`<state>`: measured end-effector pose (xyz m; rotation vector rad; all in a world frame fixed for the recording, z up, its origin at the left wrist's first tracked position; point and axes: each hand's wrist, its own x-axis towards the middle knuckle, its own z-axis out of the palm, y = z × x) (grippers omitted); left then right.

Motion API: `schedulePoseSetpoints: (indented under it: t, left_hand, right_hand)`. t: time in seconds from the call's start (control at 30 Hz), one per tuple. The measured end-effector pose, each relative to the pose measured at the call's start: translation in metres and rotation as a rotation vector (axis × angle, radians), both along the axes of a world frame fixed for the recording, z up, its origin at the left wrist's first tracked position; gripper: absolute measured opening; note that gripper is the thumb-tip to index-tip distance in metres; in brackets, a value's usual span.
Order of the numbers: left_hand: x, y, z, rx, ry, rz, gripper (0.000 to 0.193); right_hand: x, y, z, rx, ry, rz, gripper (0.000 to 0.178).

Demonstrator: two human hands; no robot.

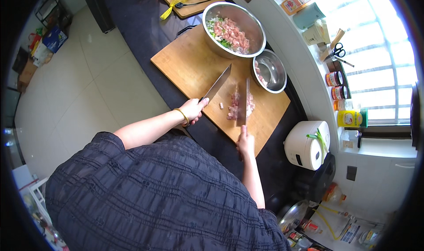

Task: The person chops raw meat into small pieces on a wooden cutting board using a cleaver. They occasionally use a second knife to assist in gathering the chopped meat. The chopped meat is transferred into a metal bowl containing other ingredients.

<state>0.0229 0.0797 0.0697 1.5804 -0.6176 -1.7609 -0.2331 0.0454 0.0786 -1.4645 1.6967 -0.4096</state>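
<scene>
My left hand [192, 110] is closed on the handle of a kitchen knife [218, 84], its blade tilted over the left part of a wooden cutting board [179, 67]. A yellow bangle [181, 115] circles that wrist. My right hand [245, 144] grips a cleaver [242, 108], whose blade is among the chopped pink meat [232, 111] on the board. Meat bits lie on both sides of this blade, and one small piece [221, 105] sits apart to the left. Whether the cleaver's edge touches the wood I cannot tell.
At the board's far side stand a large steel bowl [256, 29] of minced meat and chopped greens and a smaller steel bowl [274, 73] with meat pieces. A white rice cooker [300, 145] with green onion on top is at right. Jars [334, 79] line the windowsill.
</scene>
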Motion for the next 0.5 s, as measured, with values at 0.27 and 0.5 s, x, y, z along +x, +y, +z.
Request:
schedulePoseSetpoints:
  t: [0.27,0.5]
  left_hand:
    - [-0.002,-0.001,0.000,-0.013,-0.010,0.004,0.042]
    - [-0.001,-0.002,-0.002,0.008,-0.003,0.006,0.042]
  right_hand:
    - [-0.008,0.003,-0.019,0.045,0.052,0.036,0.057]
    - [-0.008,0.006,-0.012,-0.073,-0.027,0.052,0.056]
